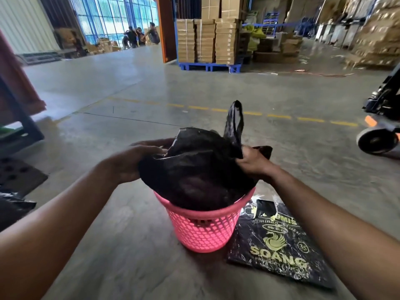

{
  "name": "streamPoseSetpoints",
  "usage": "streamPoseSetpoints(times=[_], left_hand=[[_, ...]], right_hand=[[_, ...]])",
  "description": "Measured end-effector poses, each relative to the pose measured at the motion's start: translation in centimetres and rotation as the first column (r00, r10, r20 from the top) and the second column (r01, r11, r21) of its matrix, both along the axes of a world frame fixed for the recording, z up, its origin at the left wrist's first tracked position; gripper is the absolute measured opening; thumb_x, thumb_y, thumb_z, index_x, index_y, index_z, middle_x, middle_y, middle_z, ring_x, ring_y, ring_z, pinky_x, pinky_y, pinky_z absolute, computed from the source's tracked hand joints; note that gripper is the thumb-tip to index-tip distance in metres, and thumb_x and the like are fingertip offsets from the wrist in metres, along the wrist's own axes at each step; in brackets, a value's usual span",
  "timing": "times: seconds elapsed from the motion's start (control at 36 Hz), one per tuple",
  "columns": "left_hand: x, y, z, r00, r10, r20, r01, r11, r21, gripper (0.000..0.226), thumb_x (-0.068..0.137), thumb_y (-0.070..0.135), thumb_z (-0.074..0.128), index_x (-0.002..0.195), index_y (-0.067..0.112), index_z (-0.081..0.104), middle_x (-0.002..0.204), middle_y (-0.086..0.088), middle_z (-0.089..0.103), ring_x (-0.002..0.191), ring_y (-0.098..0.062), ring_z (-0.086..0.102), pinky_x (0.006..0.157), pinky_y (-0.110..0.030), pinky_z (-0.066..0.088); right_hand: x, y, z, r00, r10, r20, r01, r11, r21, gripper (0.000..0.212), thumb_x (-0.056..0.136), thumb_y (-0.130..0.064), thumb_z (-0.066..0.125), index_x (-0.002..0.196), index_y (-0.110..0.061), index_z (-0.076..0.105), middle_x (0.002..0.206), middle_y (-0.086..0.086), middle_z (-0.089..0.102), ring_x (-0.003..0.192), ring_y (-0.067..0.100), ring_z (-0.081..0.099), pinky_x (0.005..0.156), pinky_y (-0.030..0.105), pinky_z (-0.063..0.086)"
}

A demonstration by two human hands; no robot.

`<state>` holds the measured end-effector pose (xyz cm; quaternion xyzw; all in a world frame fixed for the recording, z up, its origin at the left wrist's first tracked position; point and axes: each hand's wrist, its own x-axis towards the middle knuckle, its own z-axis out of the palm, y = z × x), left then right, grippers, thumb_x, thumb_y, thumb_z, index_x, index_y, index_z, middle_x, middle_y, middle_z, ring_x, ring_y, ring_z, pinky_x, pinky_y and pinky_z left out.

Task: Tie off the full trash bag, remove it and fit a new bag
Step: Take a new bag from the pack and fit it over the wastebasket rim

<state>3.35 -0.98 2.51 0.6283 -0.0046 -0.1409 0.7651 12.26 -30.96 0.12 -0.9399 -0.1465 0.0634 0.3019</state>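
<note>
You are in a big warehouse with a smooth grey concrete floor (134, 245). A broken yellow line (279, 116) is painted across the floor ahead of you. Far off, tall stacks of brown cardboard boxes (207, 40) sit on a blue pallet (210, 66), and more boxes pile up on the right. A few people (138, 36) stand by the big blue windows (112, 16) at the back. Part of a pallet truck (381, 126) with a grey wheel shows at the right edge. Right in front of you, a pink basket (203, 230) full of small holes stands on the floor. The black trash bag (194, 169) sits in it and bulges up over the pink rim. One looped bag handle (234, 122) sticks straight up. Your left hand (138, 156) is on the left side of the bag top, with the fingers curled around the plastic edge. Your right hand (253, 162) is on the right side, and its fingers are pressed together, pinching the plastic just under the upright handle. Both hands are closed on the bag. Just to the right of the basket, touching its base, a flat black pack of new bags (279, 245) with gold print lies on the floor.
</note>
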Motion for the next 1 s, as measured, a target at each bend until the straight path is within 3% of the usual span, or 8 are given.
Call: streamPoseSetpoints(times=[0.14,0.31,0.42,0.53,0.61,0.78,0.89,1.0], left_hand=[[1.1,-0.8,-0.9,0.965,0.188,0.183,-0.225,0.952,0.209,0.062,0.077,0.004,0.070,0.137,0.022,0.065,0.132,-0.013,0.070,0.115,-0.026,0.069,0.093,-0.027,0.058],[2.2,-1.3,-2.9,0.895,0.197,0.400,-0.368,0.832,0.415,0.089,0.057,0.026,0.069,0.145,0.031,0.056,0.135,-0.005,0.062,0.111,-0.016,0.065,0.092,-0.022,0.052],[2.6,-1.8,-5.2,0.827,-0.146,0.543,-0.448,0.413,0.793,0.088,0.062,0.034,0.062,0.148,0.023,0.052,0.135,-0.006,0.057,0.119,-0.025,0.060,0.101,-0.025,0.046],[2.7,-2.7,-7.0,0.846,-0.283,0.451,-0.490,-0.085,0.867,0.085,0.066,0.027,0.068,0.148,0.034,0.046,0.136,0.002,0.055,0.115,-0.031,0.053,0.094,-0.042,0.045],[2.7,-3.6,-6.9,0.860,-0.232,0.454,-0.501,-0.217,0.838,0.073,0.069,0.026,0.070,0.139,0.034,0.051,0.130,0.003,0.059,0.115,-0.029,0.056,0.092,-0.043,0.042],[3.6,-5.2,-6.3,0.931,0.062,0.360,-0.365,0.136,0.921,0.052,0.068,0.032,0.073,0.120,0.028,0.068,0.116,-0.001,0.071,0.106,-0.031,0.069,0.086,-0.037,0.055],[4.3,-5.5,-6.7,0.972,0.220,0.086,-0.210,0.643,0.737,0.035,0.082,0.020,0.076,0.117,0.018,0.070,0.089,-0.005,0.079,0.079,-0.025,0.078,0.071,-0.032,0.063],[4.3,-4.8,-6.5,0.931,0.277,0.237,-0.364,0.669,0.648,0.046,0.084,0.018,0.080,0.124,0.008,0.059,0.086,-0.002,0.067,0.070,-0.011,0.067,0.062,-0.020,0.052]], right_hand=[[4.8,2.5,-7.8,0.955,0.132,-0.267,-0.104,0.988,0.118,0.064,0.064,-0.051,0.060,0.117,-0.015,0.068,0.113,0.009,0.076,0.106,0.026,0.072,0.098,0.046,0.056],[-0.8,6.9,-5.9,0.871,0.140,-0.472,-0.146,0.989,0.023,0.026,0.101,-0.019,0.051,0.102,-0.003,0.071,0.109,0.014,0.071,0.092,0.024,0.065,0.094,0.036,0.052],[-1.3,7.4,-7.1,0.934,0.123,-0.336,-0.243,0.908,-0.342,0.039,0.099,-0.026,0.051,0.133,-0.011,0.063,0.138,0.015,0.062,0.123,0.032,0.061,0.096,0.035,0.046],[0.0,6.3,-7.9,0.997,-0.074,0.033,0.081,0.918,-0.387,0.040,0.096,-0.026,0.046,0.129,-0.013,0.063,0.129,0.016,0.061,0.118,0.039,0.063,0.096,0.046,0.050],[-0.2,5.4,-6.3,0.987,-0.099,0.130,0.142,0.915,-0.378,0.030,0.090,-0.015,0.058,0.118,-0.009,0.068,0.118,0.017,0.071,0.110,0.038,0.069,0.087,0.041,0.054],[1.2,4.5,-5.8,0.945,-0.216,-0.244,0.198,0.975,-0.096,0.015,0.079,-0.016,0.073,0.091,-0.010,0.069,0.078,0.006,0.073,0.064,0.016,0.071,0.054,0.015,0.053],[2.0,4.2,-5.9,0.932,-0.186,-0.311,0.216,0.974,0.067,0.061,0.067,-0.055,0.077,0.111,-0.013,0.074,0.112,0.009,0.077,0.098,0.029,0.075,0.088,0.040,0.061],[1.5,3.6,-4.3,0.967,-0.228,-0.110,0.230,0.973,0.003,0.061,0.089,-0.060,0.060,0.113,-0.005,0.072,0.115,0.018,0.073,0.110,0.034,0.068,0.081,0.031,0.047]])
